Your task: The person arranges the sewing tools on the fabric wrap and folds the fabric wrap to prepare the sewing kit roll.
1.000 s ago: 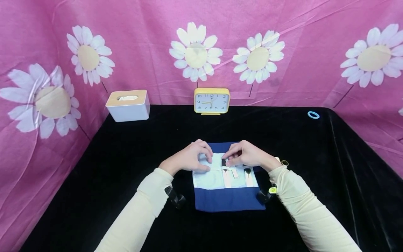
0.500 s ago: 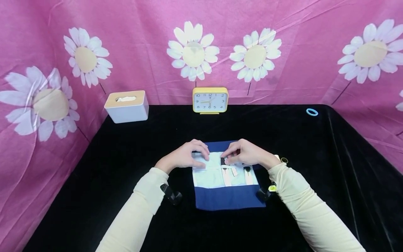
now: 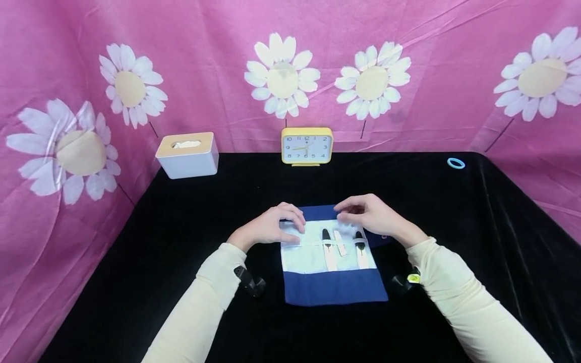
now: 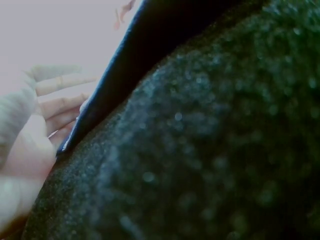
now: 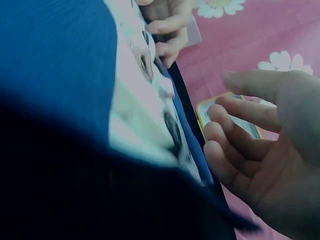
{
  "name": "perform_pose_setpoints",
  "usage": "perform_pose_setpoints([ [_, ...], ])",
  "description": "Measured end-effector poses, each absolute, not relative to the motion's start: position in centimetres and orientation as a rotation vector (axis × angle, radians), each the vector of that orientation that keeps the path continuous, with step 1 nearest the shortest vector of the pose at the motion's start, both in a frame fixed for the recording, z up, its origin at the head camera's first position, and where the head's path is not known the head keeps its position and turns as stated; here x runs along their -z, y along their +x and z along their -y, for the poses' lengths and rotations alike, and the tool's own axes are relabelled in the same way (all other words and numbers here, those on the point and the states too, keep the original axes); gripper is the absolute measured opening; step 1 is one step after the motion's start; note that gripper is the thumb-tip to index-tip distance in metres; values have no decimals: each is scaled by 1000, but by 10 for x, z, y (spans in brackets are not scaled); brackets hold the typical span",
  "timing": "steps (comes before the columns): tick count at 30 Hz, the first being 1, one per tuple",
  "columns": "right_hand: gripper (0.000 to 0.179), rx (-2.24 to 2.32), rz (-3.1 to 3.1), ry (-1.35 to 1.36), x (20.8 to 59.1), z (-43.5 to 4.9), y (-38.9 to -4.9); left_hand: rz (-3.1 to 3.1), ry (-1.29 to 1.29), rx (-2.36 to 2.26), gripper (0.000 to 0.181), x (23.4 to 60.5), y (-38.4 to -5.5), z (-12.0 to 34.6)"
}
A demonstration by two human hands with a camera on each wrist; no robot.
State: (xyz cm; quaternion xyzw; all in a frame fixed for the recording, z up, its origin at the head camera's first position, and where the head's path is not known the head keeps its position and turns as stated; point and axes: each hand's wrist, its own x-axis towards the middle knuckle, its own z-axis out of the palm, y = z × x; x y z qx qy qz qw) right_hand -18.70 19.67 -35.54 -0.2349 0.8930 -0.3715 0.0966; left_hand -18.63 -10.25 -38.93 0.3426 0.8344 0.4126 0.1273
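Observation:
A cloth roll [image 3: 336, 288], navy blue with a pale inside, lies unrolled on the black table. An elastic strap [image 3: 297, 245] runs across it. Two slim tools with black upper ends are tucked under the strap: one near the middle [image 3: 329, 254] and one at the right [image 3: 361, 252]. Their lower ends are hidden in the pocket. Between them a small white piece [image 3: 340, 243] sits slanted under the strap. My left hand [image 3: 272, 225] rests on the roll's left side, thumb and fingers apart. Above its upper right part is my right hand [image 3: 372, 216], fingers loosely bent, holding nothing.
A tissue box [image 3: 192, 164] with a wooden lid stands at the back left. The yellow clock [image 3: 307, 146] is at the back middle, and a light-blue ring [image 3: 456, 163] lies at the back right. Pink flowered cloth hangs behind the table [image 3: 227, 327].
My right hand has let go of the middle tool's black end and moved up and to the right. Both black ends now show. My left hand stays on the roll's left side.

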Motion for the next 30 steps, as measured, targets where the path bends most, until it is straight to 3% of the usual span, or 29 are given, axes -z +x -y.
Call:
perform_pose_setpoints([
  [14,30,1495,-2823,-431,362,-283,-163,-2460,1012,-1195,11,387,-186,107],
  [30,33,1524,-2779,-487,386,-333,-154,-2462,977,-1172,16,389,-185,99],
])
